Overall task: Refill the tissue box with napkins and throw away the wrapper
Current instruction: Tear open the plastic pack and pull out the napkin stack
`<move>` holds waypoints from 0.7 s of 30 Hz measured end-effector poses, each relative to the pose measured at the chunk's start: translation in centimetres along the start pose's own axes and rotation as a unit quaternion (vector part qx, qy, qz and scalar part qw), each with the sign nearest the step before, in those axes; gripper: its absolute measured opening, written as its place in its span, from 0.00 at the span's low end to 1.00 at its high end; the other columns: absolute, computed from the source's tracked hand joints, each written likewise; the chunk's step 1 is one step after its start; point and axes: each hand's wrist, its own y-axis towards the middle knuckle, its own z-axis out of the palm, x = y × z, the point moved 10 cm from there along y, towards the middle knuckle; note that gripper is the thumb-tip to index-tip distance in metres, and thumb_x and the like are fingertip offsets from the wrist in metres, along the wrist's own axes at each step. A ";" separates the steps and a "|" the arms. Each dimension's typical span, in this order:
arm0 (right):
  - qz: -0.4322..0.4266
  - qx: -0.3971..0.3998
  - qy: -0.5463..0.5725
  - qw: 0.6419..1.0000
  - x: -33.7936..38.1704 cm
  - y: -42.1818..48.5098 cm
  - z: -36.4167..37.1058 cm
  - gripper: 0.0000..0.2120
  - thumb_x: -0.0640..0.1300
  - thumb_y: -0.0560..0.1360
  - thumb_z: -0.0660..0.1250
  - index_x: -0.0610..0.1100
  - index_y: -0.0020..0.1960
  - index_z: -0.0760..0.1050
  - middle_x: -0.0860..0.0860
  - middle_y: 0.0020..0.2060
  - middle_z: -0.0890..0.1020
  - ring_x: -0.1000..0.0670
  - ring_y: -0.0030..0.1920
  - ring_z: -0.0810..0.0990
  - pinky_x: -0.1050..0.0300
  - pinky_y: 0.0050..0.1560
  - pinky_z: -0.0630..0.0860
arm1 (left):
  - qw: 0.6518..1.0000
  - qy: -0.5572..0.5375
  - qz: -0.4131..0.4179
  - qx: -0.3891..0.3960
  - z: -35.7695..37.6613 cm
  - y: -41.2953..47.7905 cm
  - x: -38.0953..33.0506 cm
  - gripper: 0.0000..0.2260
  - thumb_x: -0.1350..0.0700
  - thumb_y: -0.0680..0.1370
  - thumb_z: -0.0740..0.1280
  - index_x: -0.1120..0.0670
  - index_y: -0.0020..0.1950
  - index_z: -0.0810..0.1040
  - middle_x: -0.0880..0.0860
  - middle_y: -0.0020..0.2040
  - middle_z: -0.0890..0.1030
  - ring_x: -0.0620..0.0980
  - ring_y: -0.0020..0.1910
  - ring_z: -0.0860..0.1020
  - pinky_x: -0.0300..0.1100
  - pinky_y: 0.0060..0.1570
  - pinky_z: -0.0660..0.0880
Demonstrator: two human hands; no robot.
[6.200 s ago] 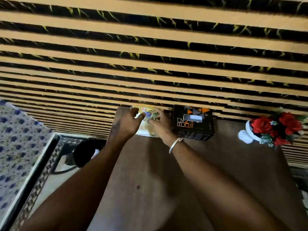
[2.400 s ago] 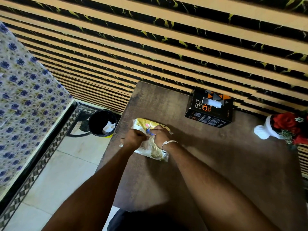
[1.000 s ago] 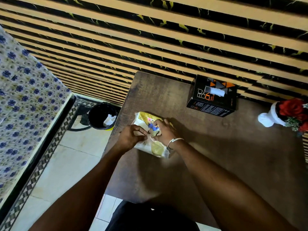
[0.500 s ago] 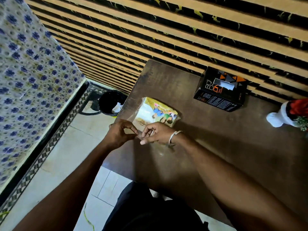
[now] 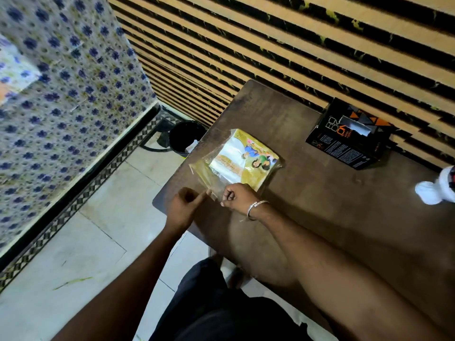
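Note:
A yellow napkin pack (image 5: 242,159) in a clear plastic wrapper lies flat near the left edge of the brown table (image 5: 332,217). My left hand (image 5: 186,205) and my right hand (image 5: 237,195) meet at the pack's near edge, both pinching the loose clear wrapper flap (image 5: 214,190). A silver bangle sits on the right wrist. The black tissue box (image 5: 349,139) with orange triangles and a slot on top stands at the back of the table against the wall, apart from both hands.
A black waste bin (image 5: 186,137) with white paper inside stands on the tiled floor left of the table. A white vase base (image 5: 435,190) sits at the right edge. A blue-flowered cloth (image 5: 61,107) hangs at left. A striped wall runs behind.
The pack was pulled from beside the tissue box toward me. My hands slid from its top to its near edge and now pinch the wrapper flap. The view swung left and down.

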 end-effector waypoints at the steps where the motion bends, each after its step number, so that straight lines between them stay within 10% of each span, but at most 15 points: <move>1: -0.001 0.001 0.002 1.000 0.0 -0.1 0.0 0.06 0.38 0.66 0.74 0.45 0.35 0.78 0.50 0.32 0.81 0.53 0.32 0.77 0.55 0.41 0.77 | 0.998 -0.034 -0.031 0.039 1.2 -0.5 0.6 0.23 0.42 0.73 0.74 0.63 0.40 0.80 0.57 0.34 0.80 0.49 0.33 0.76 0.44 0.35 0.73; 21: 0.052 0.015 0.128 0.990 -1.0 -1.0 -0.6 0.04 0.32 0.72 0.67 0.38 0.40 0.78 0.43 0.32 0.80 0.48 0.31 0.77 0.57 0.38 0.75 | 0.965 -0.199 -0.119 0.120 7.0 -0.9 1.1 0.06 0.65 0.79 0.66 0.64 0.44 0.81 0.57 0.36 0.84 0.50 0.34 0.83 0.39 0.32 0.82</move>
